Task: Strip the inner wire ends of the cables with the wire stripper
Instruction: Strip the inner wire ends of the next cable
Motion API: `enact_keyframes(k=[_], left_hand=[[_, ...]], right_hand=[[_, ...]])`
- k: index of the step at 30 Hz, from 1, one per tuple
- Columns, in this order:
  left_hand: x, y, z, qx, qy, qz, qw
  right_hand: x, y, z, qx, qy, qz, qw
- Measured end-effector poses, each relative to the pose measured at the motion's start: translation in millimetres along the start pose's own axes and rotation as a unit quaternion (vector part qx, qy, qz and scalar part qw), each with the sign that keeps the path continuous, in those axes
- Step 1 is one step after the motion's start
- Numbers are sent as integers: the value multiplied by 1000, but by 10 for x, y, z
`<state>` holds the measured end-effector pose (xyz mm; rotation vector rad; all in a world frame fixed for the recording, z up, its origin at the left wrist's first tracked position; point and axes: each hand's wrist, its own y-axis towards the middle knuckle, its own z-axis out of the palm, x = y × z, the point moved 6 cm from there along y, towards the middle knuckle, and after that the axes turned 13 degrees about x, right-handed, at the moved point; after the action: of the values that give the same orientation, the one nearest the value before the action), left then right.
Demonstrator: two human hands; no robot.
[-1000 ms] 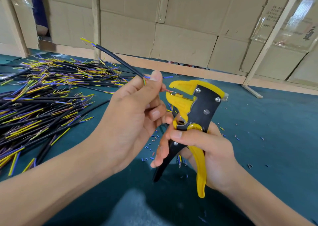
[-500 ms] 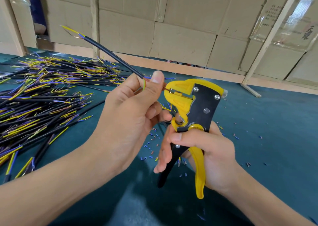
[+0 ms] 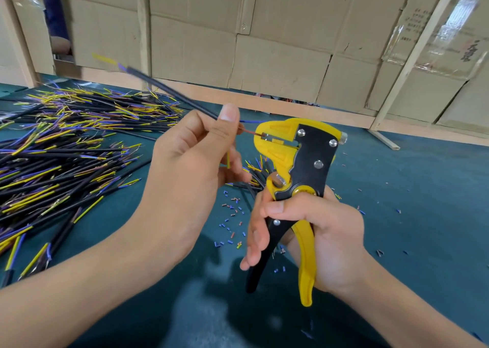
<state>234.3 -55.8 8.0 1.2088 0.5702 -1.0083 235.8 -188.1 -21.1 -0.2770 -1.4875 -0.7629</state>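
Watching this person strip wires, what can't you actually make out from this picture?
- Head view: the far end of the held cable is motion-blurred.
- The left hand hides where its fingers pinch the cable.
- The red wire enters the wire stripper, but the tip is too small to tell whether it is stripped.
- The right hand covers part of the handles.
- The cable pile is cut off by the left edge.

Our left hand is raised in front of us, thumb up and pressed against the curled forefinger in a pinch. Our right hand sits lower, thumb laid across the front, fingers curled in a grip. Both forearms reach in from below.
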Motion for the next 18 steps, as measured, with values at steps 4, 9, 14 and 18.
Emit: enact_keyframes(k=[4, 9, 14, 18], left_hand=[[-9, 10, 3, 1, 11, 3, 1000], [-1, -5, 34, 19, -17, 8, 1000], [4, -9, 34, 24, -25, 10, 999], [-3, -6, 40, 24, -35, 12, 999]], right_hand=[[7, 3, -9, -2, -2, -6, 1000], [-3, 3, -4, 2, -12, 0, 1000], [-10, 6, -15, 2, -9, 2, 1000], [-25, 6, -18, 4, -18, 6, 1000]])
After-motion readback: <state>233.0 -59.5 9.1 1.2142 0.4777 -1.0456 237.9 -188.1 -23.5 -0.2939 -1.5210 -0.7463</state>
